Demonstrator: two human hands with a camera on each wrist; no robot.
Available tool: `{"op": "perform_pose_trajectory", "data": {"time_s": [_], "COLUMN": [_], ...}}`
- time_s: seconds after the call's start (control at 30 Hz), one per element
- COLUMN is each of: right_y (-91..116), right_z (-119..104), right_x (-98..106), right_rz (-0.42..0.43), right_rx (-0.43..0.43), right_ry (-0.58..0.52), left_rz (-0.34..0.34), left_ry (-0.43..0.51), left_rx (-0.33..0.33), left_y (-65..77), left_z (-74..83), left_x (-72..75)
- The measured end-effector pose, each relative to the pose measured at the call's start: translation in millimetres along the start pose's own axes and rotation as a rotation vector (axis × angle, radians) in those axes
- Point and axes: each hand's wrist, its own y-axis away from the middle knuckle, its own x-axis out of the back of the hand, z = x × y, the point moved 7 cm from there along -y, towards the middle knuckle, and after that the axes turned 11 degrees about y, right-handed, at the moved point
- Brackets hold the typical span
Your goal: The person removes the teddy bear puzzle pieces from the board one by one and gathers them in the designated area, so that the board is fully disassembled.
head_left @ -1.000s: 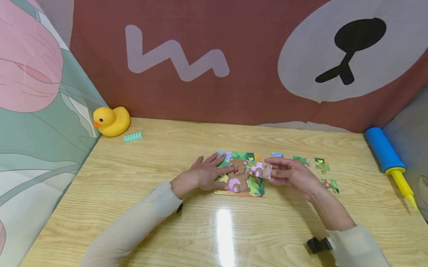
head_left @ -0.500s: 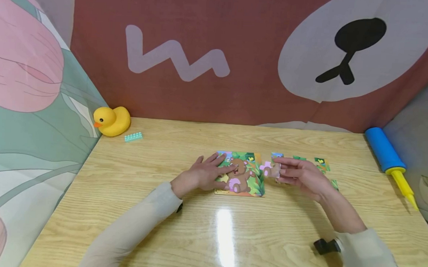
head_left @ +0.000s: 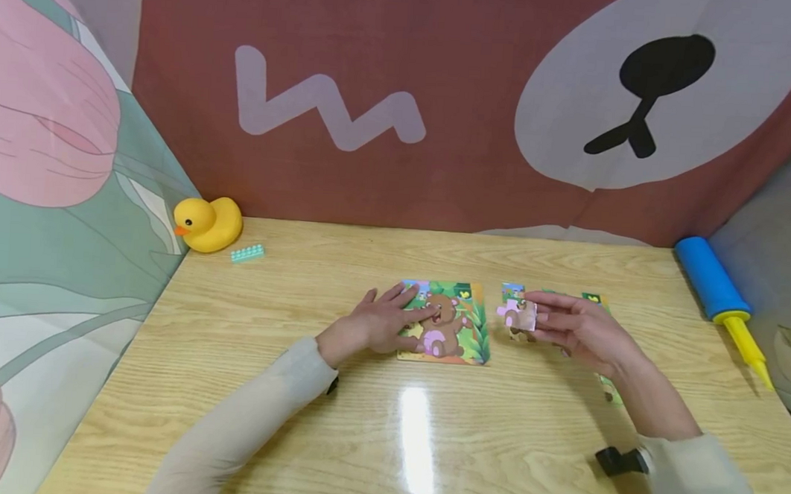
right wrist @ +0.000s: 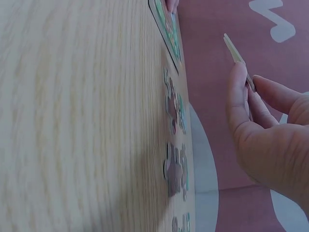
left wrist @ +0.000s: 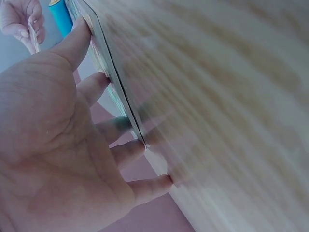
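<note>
My left hand (head_left: 381, 327) lies spread on the left part of a bear picture puzzle board (head_left: 479, 347), its straight fingers over the board's edge. In the left wrist view, the fingertips of that left hand (left wrist: 63, 130) touch the board and the tabletop. Between thumb and fingers my right hand (head_left: 586, 333) pinches a pink and brown puzzle piece (head_left: 521, 315), just right of the board. The right wrist view has this puzzle piece (right wrist: 234, 50) edge-on, raised off the table. Loose puzzle pieces (right wrist: 174, 169) lie below the right hand, which hides some of them in the head view.
A yellow rubber duck (head_left: 210, 224) and a small teal toy brick (head_left: 247, 253) are at the back left of the wooden table (head_left: 318, 437). At the right edge lies a blue and yellow hand pump (head_left: 716, 282).
My right hand has carried the pinched puzzle piece rightward, from over the board to over the loose pieces. The left hand has stayed in place on the board.
</note>
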Motion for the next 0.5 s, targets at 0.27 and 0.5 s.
{"op": "perform_pose_trajectory", "data": {"time_s": [0.27, 0.5], "right_y": [8.2, 16.6], "right_z": [3.5, 8.0], "right_x": [11.8, 21.5], "right_rz": [-0.001, -0.003], "right_rx": [0.025, 0.024], "right_ry": [-0.013, 0.005], "left_rz": [0.003, 0.001], "left_ry": [-0.001, -0.002], "left_rx": [-0.002, -0.006], "left_y": [0.3, 0.3], "left_z": [0.6, 0.2], "left_x": [0.2, -0.3]}}
